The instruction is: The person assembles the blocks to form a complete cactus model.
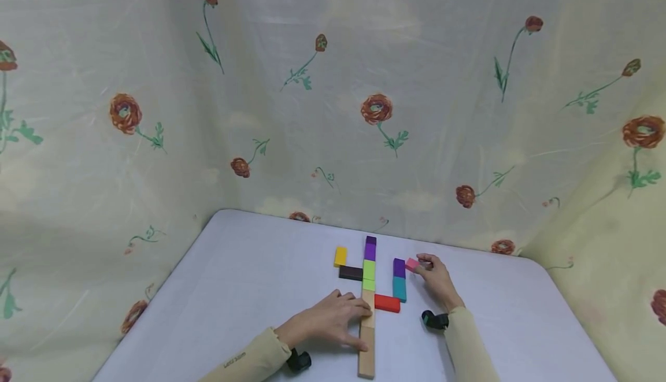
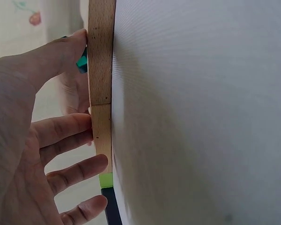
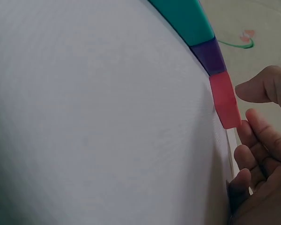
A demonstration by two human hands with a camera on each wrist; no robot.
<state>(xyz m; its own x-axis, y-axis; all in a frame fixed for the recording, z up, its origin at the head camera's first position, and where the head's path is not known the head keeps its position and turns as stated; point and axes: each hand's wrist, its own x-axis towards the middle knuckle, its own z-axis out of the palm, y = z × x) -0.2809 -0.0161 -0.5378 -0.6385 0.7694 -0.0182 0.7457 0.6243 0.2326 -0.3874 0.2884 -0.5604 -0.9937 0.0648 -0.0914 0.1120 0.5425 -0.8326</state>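
Colored and plain wooden blocks lie joined in a branching line on the table. My left hand [image 1: 333, 318] rests at two plain wooden blocks [image 1: 366, 356], thumb on the nearer one and fingertips by the farther one. In the left wrist view its fingers are fairly straight against the wooden block [image 2: 100, 56]. My right hand [image 1: 437, 282] is at the small pink block [image 1: 411, 264], beside the purple block [image 1: 399, 267]. In the right wrist view, a fingertip meets the end of the pink block [image 3: 225, 101], while the thumb stands slightly off its side.
A teal block [image 1: 399, 289] and a red block [image 1: 387, 303] stand right of the central column. Lime blocks [image 1: 369, 269] and a violet one [image 1: 370, 251] continue it away. A black block [image 1: 351, 273] and a yellow block [image 1: 340, 256] branch left. Flowered cloth [image 1: 333, 110] hangs behind.
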